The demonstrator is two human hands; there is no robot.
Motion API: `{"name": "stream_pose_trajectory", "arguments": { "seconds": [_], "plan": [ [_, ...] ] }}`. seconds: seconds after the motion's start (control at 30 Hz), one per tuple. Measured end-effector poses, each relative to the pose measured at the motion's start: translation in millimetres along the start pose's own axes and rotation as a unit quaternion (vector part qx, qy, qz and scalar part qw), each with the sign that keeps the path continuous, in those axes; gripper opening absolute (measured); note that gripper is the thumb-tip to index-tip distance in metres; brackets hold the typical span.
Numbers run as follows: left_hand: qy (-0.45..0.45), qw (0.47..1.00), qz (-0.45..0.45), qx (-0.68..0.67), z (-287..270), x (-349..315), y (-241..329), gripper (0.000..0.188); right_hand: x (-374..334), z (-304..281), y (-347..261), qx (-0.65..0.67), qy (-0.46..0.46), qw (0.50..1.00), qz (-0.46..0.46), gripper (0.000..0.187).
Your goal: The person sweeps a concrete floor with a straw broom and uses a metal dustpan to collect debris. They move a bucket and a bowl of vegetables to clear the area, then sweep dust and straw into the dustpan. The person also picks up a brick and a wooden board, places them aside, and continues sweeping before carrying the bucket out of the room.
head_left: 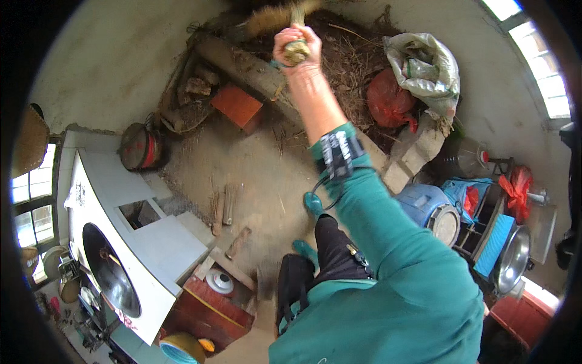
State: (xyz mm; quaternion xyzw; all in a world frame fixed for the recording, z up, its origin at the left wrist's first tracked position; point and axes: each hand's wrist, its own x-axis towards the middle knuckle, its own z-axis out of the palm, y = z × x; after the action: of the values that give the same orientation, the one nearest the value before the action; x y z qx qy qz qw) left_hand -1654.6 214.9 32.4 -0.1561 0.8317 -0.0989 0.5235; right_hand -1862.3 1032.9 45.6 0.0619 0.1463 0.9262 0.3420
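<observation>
Closest to the camera, the teal sleeve [400,242] fills the lower right of the frame, running up to a dark-and-white band [342,155] around the forearm. Beyond it, at the top centre, the right grip [311,45] is closed in a fist around the handle of a straw broom [297,16]. The bundled butt of the handle sticks out of the fist on the side toward the camera; the rest of the broom lies beyond the fist, its blurred bristles spreading along the upper edge, mostly to the left of the grip.

Below and left of the fist, well apart from it, an orange-red block [237,106] sits on the floor [254,173]. To the right of the fist are dry twigs [345,67], a red plastic bag [390,100] and a pale woven sack [433,67]. At lower left, a white counter [160,242] carries a dark wok [112,273]. Two teal shoes [313,204] show near the centre.
</observation>
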Motion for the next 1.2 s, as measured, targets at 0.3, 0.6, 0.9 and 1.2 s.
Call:
{"name": "stream_pose_trajectory", "arguments": {
  "seconds": [0.3, 0.6, 0.9, 1.2],
  "plan": [
    [-0.019, 0.994, 0.049, -0.097, 24, 15, -7, 0.024, -158, -9, -47, -0.575, 0.284, 0.766, 0.04, 0.021],
    [-0.057, 0.984, 0.029, -0.168, 52, 48, 33, 0.017, -202, 26, -89, -0.557, 0.4, 0.666, 0.294, 0.018],
    [0.114, 0.99, 0.058, -0.062, 27, -14, 123, 0.013, -61, 8, -204, -0.299, 0.467, 0.743, 0.375, 0.007],
    [-0.092, 0.932, -0.162, -0.31, 52, -45, 163, 0.013, 30, -15, -172, -0.518, 0.308, 0.765, 0.226, 0.014]
  ]
}}
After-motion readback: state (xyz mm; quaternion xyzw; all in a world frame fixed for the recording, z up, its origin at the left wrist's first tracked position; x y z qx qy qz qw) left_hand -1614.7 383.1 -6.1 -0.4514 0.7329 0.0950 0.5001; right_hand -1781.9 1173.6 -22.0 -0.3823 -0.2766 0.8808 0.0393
